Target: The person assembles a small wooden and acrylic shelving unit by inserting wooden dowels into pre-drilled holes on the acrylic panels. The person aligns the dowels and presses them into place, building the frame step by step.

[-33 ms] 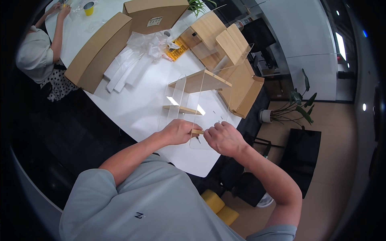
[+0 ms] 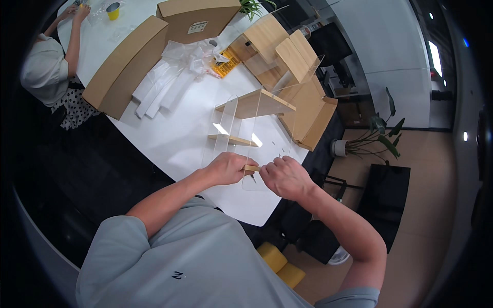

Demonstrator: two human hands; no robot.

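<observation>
In front of me on the white table (image 2: 233, 200) stands a small rack of clear plastic panels (image 2: 257, 115) with light wooden shelves (image 2: 251, 104) between them. My left hand (image 2: 226, 168) is closed around a narrow wooden board (image 2: 251, 168) at the rack's near end. My right hand (image 2: 285, 177) is closed, its curled fingertips up against the right end of that board. Whatever it pinches there is hidden behind the fingers. Several small metal pieces (image 2: 277, 148) lie just beyond my right hand. A thin dark piece (image 2: 253, 178) shows below the board.
Behind the rack stand a larger wooden and clear unit (image 2: 277, 56) and an open cardboard box (image 2: 310, 113). White packing strips (image 2: 164, 84), crumpled plastic film (image 2: 192, 59) and a yellow packet (image 2: 225, 64) lie farther left, beside tall cardboard (image 2: 126, 66). A co-worker (image 2: 49, 72) is at the far left.
</observation>
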